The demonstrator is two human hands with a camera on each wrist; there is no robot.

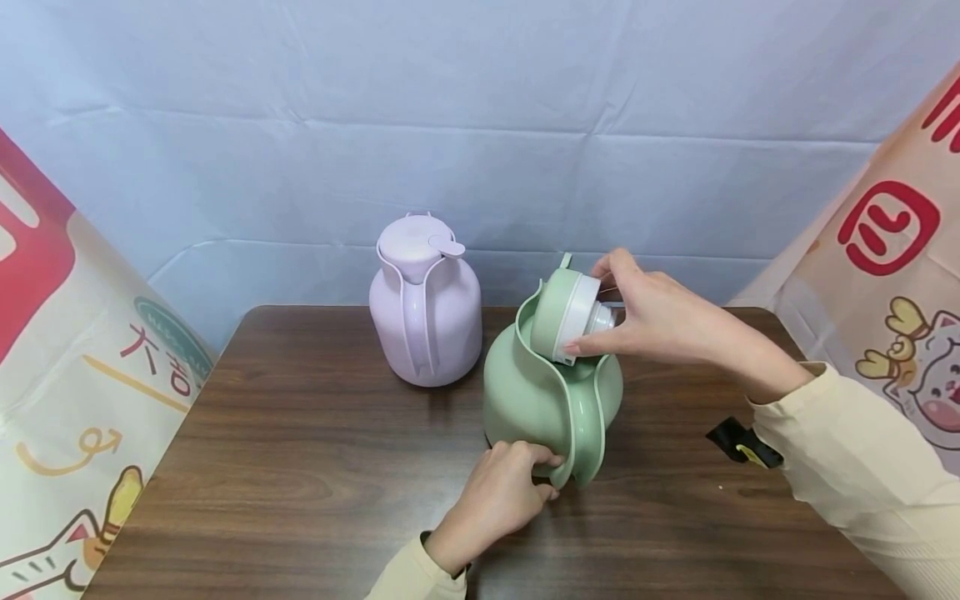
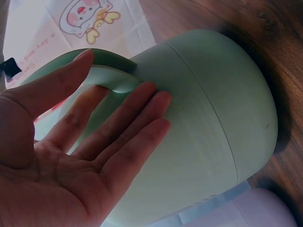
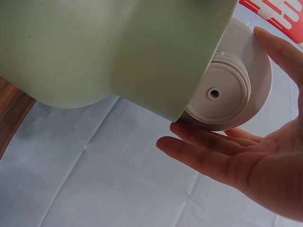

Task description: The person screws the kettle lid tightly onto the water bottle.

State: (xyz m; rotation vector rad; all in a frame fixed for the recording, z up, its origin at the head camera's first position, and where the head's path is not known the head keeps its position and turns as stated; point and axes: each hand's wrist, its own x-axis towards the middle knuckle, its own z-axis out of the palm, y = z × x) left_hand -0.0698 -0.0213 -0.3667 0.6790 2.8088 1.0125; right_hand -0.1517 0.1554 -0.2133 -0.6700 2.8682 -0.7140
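Note:
A light green vacuum jug (image 1: 521,396) stands on the table, its handle (image 1: 588,425) facing the near side. My left hand (image 1: 502,492) pinches the lower part of that handle between thumb and index finger; in the left wrist view the other fingers (image 2: 142,137) lie straight against the jug's body. With thumb and fingers, my right hand (image 1: 660,312) grips the green and white lid (image 1: 557,312) by its rim. The lid is tilted on its side over the jug's mouth, and its white underside (image 3: 222,94) with a small central hole faces the right wrist camera.
Left of the green jug, a lilac vacuum jug (image 1: 427,308) stands upright with its lid on. The wooden table (image 1: 300,467) ends against a pale blue cloth backdrop (image 1: 480,125). A black strap (image 1: 744,442) hangs by the right sleeve, and printed sheets flank both sides.

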